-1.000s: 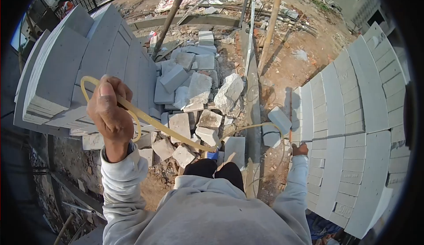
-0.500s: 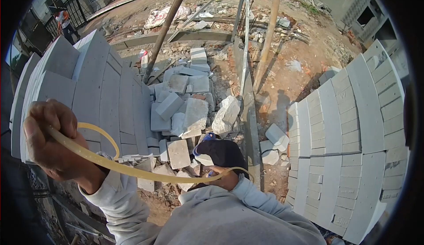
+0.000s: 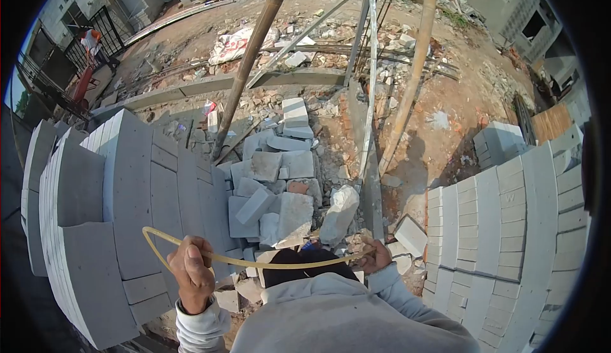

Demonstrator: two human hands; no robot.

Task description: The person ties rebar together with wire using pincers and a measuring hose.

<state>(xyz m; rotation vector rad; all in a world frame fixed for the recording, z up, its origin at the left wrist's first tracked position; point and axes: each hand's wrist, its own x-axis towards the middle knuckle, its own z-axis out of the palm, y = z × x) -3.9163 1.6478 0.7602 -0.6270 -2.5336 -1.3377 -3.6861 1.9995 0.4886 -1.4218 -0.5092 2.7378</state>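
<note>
A yellowish, translucent tube (image 3: 280, 265) stretches in a shallow sag between my two hands, in front of my grey-clad torso. My left hand (image 3: 192, 269), at the lower left, is closed around it, and a loop of the tube sticks out to the left beyond the fist. On the right, my right hand (image 3: 375, 256) pinches the tube near its other end, beside a pale stone lump (image 3: 340, 215). Broken grey blocks (image 3: 296, 216) lie on the ground beyond the tube.
Tall stacks of grey blocks stand at left (image 3: 133, 207) and right (image 3: 496, 219). Leaning wooden poles (image 3: 258, 54) and a metal upright (image 3: 371, 86) rise ahead. A person (image 3: 95, 46) with a red wheelbarrow (image 3: 83, 89) is at the far left.
My left hand has moved right and down, away from the camera. My right hand has shifted right and come further into view. The view has tilted up, and the wheelbarrow now shows.
</note>
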